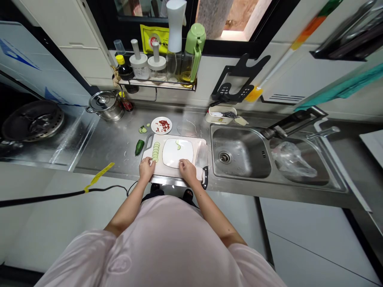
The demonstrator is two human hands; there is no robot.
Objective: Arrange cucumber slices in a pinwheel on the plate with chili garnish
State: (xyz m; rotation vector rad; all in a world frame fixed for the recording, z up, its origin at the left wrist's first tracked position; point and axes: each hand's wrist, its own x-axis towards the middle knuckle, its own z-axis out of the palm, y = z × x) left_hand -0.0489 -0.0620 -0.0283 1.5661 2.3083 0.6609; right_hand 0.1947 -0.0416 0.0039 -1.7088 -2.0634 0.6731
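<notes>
Cucumber slices [156, 150] near board's [167, 171] left edge.

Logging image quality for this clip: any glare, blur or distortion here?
Head view: the teal cloth looks stretched near the edge; bright streaks glare on the steel counter beside the pan; left hand and right hand look fairly clear.

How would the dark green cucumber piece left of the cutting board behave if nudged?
The cucumber piece would probably roll sideways, given its rounded body. It looks firm, so it likely wouldn't flop. Its glossy skin may feel slippery.
</notes>
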